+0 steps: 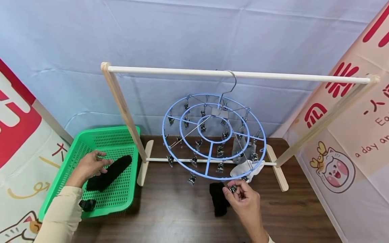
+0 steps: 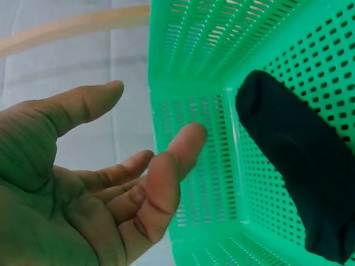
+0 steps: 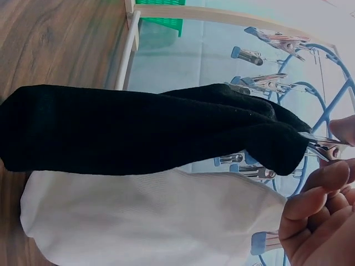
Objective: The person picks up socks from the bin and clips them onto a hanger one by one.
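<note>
My right hand pinches a metal clip at the near edge of a round blue hanger. A black sock hangs with its cuff at the clip's mouth. Beside it hangs a white sock, and a grey sock hangs farther back. My left hand is over a green basket, its fingers loosely bent and holding nothing. Under and beside those fingers another black sock lies in the basket, apart from the hand in the left wrist view.
The hanger's hook sits on the white top bar of a wooden rack. Several metal clips dangle from its rings. A small black item is by the left cuff. The rack's feet stand on a brown table.
</note>
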Demonstrator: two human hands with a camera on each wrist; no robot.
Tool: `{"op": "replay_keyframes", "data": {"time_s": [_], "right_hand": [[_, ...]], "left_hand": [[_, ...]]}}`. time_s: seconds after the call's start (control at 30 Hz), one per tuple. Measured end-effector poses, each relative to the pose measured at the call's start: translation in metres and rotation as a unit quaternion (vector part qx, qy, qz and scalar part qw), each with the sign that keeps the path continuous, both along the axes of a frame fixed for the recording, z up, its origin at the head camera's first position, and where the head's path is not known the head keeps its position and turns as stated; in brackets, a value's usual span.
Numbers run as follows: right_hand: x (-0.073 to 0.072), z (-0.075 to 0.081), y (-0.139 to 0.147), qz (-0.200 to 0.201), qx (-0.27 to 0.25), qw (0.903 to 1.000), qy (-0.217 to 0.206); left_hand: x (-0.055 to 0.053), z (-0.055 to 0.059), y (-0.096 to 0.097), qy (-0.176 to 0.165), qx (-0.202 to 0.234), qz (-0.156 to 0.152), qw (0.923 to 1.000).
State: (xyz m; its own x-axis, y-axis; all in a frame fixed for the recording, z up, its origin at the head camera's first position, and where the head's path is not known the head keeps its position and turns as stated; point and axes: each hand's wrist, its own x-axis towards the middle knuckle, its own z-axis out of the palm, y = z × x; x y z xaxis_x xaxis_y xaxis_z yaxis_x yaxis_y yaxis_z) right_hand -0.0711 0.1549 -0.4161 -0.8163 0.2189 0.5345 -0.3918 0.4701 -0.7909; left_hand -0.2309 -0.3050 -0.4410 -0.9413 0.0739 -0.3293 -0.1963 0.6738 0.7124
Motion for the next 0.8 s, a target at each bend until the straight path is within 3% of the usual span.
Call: {"op": "replay_keyframes", "data": {"time_s": [0.1,0.27,0.57,0.8], "right_hand": [[0.000,0.000,0.002,0.001,-0.003,1.0000,-0.009],[-0.001,0.001,0.003,-0.011,-0.004,0.9997,0.020],[-0.001,0.004,0.010,-0.022,-0.004,0.9995,-0.023],[-0.001,0.004,0.012,-0.025,-0.006,0.9995,-0.016]], "left_hand": [[-0.004,-0.004,-0.004,-0.023,0.000,-0.002,0.9997],[-0.009,-0.011,-0.007,-0.048,0.005,-0.033,0.9983],[-0.012,-0.025,-0.016,-0.059,-0.026,-0.067,0.9957],[-0.010,-0.036,-0.023,-0.066,-0.062,-0.083,0.9924]]}}
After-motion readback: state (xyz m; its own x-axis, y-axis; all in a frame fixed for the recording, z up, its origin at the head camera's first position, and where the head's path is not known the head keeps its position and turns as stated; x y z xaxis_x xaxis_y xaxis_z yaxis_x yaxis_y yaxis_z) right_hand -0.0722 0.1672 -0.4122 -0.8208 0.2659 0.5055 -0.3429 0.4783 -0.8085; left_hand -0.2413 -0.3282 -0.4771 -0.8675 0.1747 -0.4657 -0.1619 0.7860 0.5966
